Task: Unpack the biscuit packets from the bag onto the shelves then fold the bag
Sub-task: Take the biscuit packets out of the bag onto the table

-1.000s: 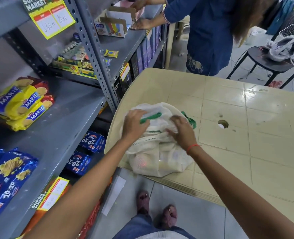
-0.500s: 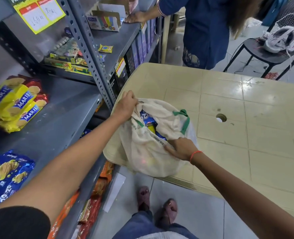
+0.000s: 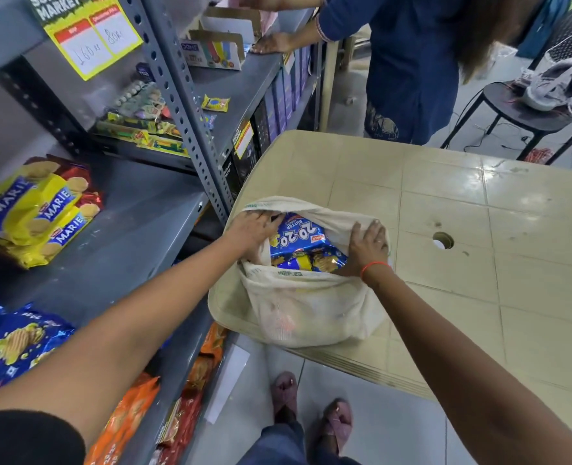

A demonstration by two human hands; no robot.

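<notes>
A cream cloth bag (image 3: 308, 310) sits at the near left corner of the beige table (image 3: 479, 250), its mouth spread wide. Blue 20-20 butter biscuit packets (image 3: 299, 238) show inside the opening. My left hand (image 3: 256, 229) grips the bag's left rim, fingers reaching into the mouth. My right hand (image 3: 366, 245) holds the right rim, with a red thread on the wrist. On the grey shelf (image 3: 137, 236) to the left lie yellow Marie packets (image 3: 39, 213) and, nearer me, blue 20-20 packets (image 3: 12, 344).
A slotted grey upright (image 3: 190, 122) stands between shelf and table. Orange and red packets (image 3: 133, 407) fill a lower shelf. Another person in blue (image 3: 415, 62) stands at the far shelf. A black stool (image 3: 526, 112) with a white object is at the back right.
Both hands moved from pulling at the bunched bag to its rims and spread the mouth wide. The blue packets inside are now plainly exposed.
</notes>
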